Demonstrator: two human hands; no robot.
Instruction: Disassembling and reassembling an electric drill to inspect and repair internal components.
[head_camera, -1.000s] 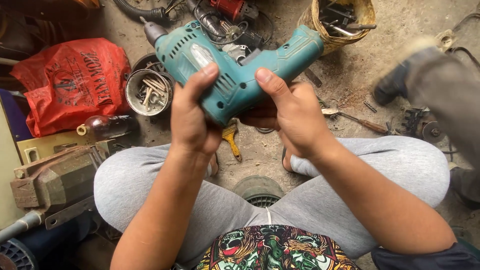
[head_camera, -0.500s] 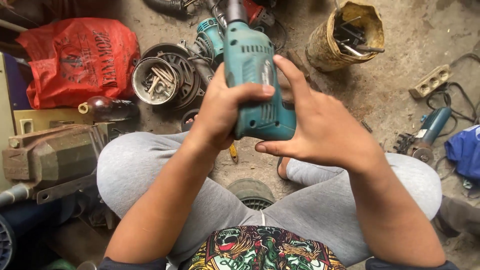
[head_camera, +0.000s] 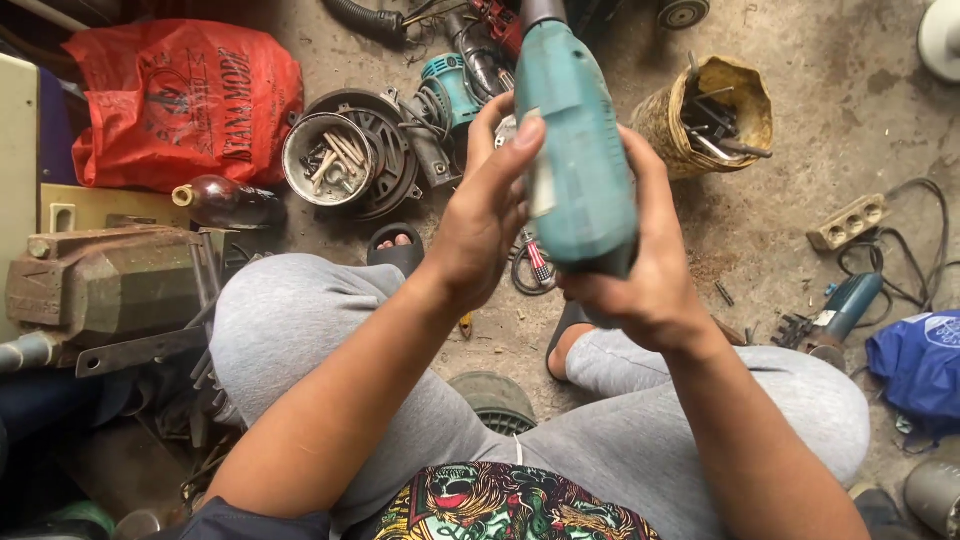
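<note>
I hold a teal power drill (head_camera: 578, 150) upright in front of me, its chuck end pointing away toward the top of the view. My left hand (head_camera: 487, 215) wraps its left side with the thumb pressed on the body. My right hand (head_camera: 645, 270) cups its lower right side and rear end. Both hands grip the drill above my knees, which are in grey trousers. The drill's handle is hidden behind my hands.
On the concrete floor lie a red plastic bag (head_camera: 185, 100), a round tin of bolts (head_camera: 328, 160), a rusty can of tools (head_camera: 712, 115), a bench vise (head_camera: 105, 290), a socket strip (head_camera: 848, 222), another power tool (head_camera: 835, 312) and a blue bag (head_camera: 920, 365).
The drill has turned from lying sideways to pointing away from me, and my hands have shifted around its body. The view has swung to the right.
</note>
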